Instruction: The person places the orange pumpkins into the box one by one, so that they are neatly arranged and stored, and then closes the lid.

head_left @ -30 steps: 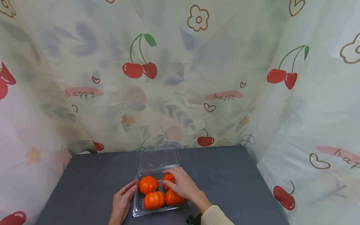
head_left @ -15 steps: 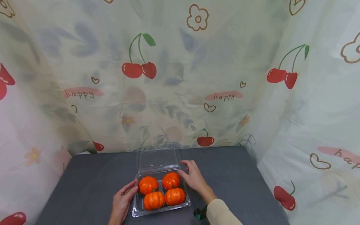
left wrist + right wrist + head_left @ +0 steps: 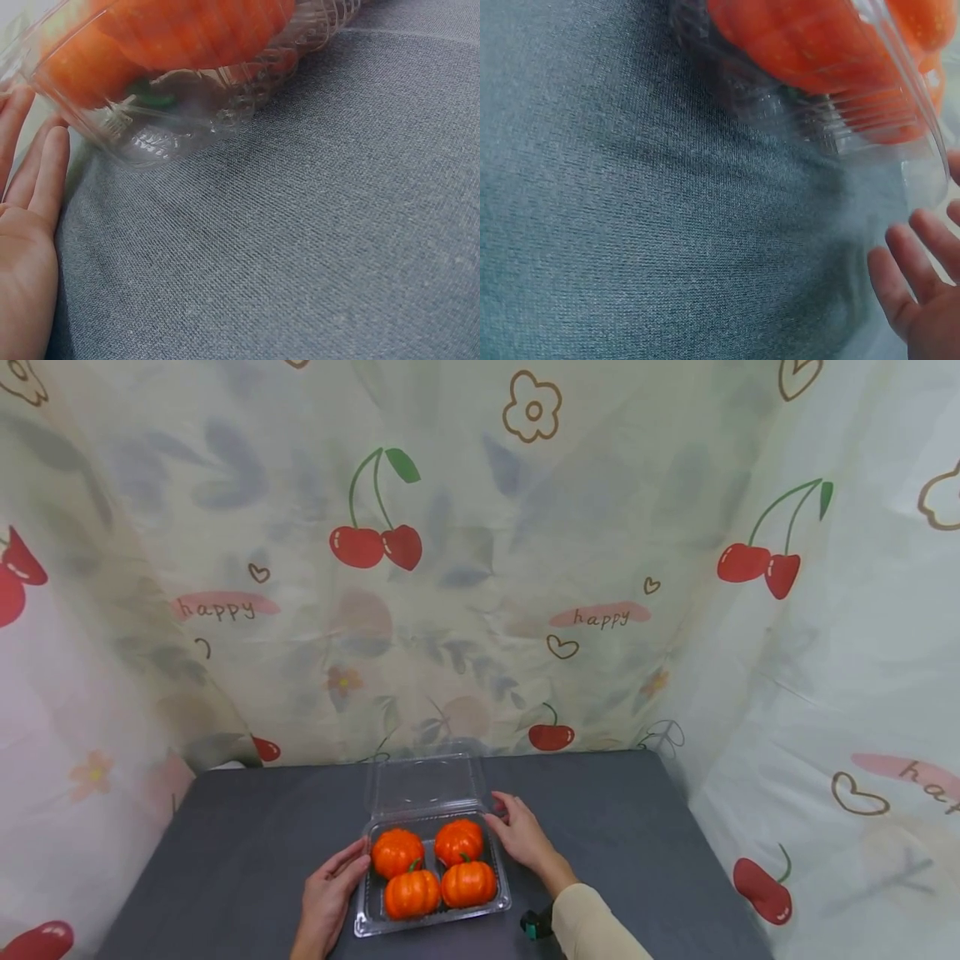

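Observation:
A clear plastic clamshell box (image 3: 431,922) stands on the table with its lid (image 3: 426,783) raised at the back. Several small orange pumpkins sit inside, among them a front-left pumpkin (image 3: 412,894) and a back-right pumpkin (image 3: 458,842). My left hand (image 3: 327,893) rests its extended fingers against the box's left side; the left wrist view shows these fingers (image 3: 51,169) beside the wall. At the back right corner is my right hand (image 3: 527,839), its thumb near the rim and its fingers (image 3: 909,262) loosely spread. Whether it touches the box is hard to tell.
Dark grey cloth covers the table (image 3: 615,843). A patterned curtain (image 3: 450,610) with cherries and hearts surrounds it at the back and sides. A black and green device (image 3: 534,925) sits by the right sleeve (image 3: 596,927).
My right hand has drawn back from the back-right pumpkin to the box's right rim, leaving that pumpkin in the box. My left hand has stayed at the left side.

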`<control>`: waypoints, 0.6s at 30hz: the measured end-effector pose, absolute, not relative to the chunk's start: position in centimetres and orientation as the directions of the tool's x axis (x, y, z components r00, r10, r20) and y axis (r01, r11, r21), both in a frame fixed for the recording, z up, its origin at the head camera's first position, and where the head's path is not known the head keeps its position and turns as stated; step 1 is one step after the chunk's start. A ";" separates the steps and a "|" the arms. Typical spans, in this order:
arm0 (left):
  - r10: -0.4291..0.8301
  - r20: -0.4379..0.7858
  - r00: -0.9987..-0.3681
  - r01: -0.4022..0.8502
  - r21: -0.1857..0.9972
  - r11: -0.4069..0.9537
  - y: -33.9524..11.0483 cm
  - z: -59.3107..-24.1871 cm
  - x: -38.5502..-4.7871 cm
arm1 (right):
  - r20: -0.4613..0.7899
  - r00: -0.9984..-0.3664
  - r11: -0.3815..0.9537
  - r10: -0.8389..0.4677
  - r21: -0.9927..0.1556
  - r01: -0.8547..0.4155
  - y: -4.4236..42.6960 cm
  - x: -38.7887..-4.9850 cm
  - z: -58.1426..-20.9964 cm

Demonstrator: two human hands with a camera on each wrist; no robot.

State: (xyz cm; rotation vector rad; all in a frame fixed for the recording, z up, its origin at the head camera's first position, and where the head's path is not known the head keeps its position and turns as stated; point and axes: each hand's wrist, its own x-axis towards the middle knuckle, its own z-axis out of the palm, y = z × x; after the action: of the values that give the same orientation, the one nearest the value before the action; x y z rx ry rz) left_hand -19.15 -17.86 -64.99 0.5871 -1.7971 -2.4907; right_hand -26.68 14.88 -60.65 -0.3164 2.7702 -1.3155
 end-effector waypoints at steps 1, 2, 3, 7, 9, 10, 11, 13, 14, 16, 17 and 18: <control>-0.228 -0.294 -0.928 -0.209 0.919 -0.334 -17.9 -65.0 -19.1 | 0.027 -0.976 0.604 -0.217 -0.782 -0.155 14.9 -26.7 -60.7; -0.227 -0.295 -0.928 -0.211 0.920 -0.331 -17.9 -65.0 -19.1 | 0.012 -0.975 0.588 -0.223 -0.796 -0.145 14.9 -26.8 -60.8; -0.228 -0.295 -0.928 -0.212 0.921 -0.328 -17.8 -65.0 -19.1 | -0.005 -0.974 0.572 -0.228 -0.810 -0.129 15.0 -26.8 -60.9; -0.230 -0.294 -0.928 -0.211 0.921 -0.327 -17.8 -65.0 -19.2 | -0.099 -0.961 0.477 -0.256 -0.878 -0.037 15.1 -27.2 -61.1; -0.226 -0.293 -0.929 -0.211 0.921 -0.329 -17.8 -65.0 -19.2 | -0.134 -0.951 0.439 -0.277 -0.898 -0.002 15.1 -27.4 -61.2; -0.225 -0.293 -0.929 -0.210 0.920 -0.331 -17.8 -65.0 -19.3 | -0.143 -0.946 0.420 -0.290 -0.907 0.008 15.1 -27.5 -61.1; -0.221 -0.291 -0.931 -0.208 0.920 -0.332 -17.9 -65.0 -19.3 | -0.151 -0.942 0.409 -0.301 -0.913 0.015 15.1 -27.6 -61.1; -0.219 -0.287 -0.932 -0.206 0.920 -0.332 -17.9 -65.1 -19.3 | -0.158 -0.934 0.397 -0.321 -0.917 0.018 15.1 -27.7 -61.0; -0.218 -0.286 -0.933 -0.204 0.921 -0.332 -17.9 -65.1 -19.3 | -0.159 -0.931 0.394 -0.330 -0.919 0.018 15.1 -27.8 -60.9; -0.218 -0.283 -0.934 -0.201 0.921 -0.335 -17.9 -65.2 -19.3 | -0.166 -0.926 0.390 -0.338 -0.921 0.023 15.1 -27.9 -60.9; -0.219 -0.281 -0.935 -0.198 0.921 -0.335 -18.0 -65.2 -19.3 | -0.171 -0.924 0.387 -0.341 -0.921 0.028 15.1 -27.9 -60.8; -0.218 -0.278 -0.936 -0.195 0.922 -0.335 -18.0 -65.2 -19.3 | -0.171 -0.923 0.383 -0.344 -0.923 0.028 15.1 -27.9 -60.8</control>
State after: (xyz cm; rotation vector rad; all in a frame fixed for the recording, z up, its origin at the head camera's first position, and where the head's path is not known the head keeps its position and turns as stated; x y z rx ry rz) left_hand -19.27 -17.96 -65.23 0.5608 -1.8026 -2.4929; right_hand -27.91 15.11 -60.78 -0.2761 2.3126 -1.5534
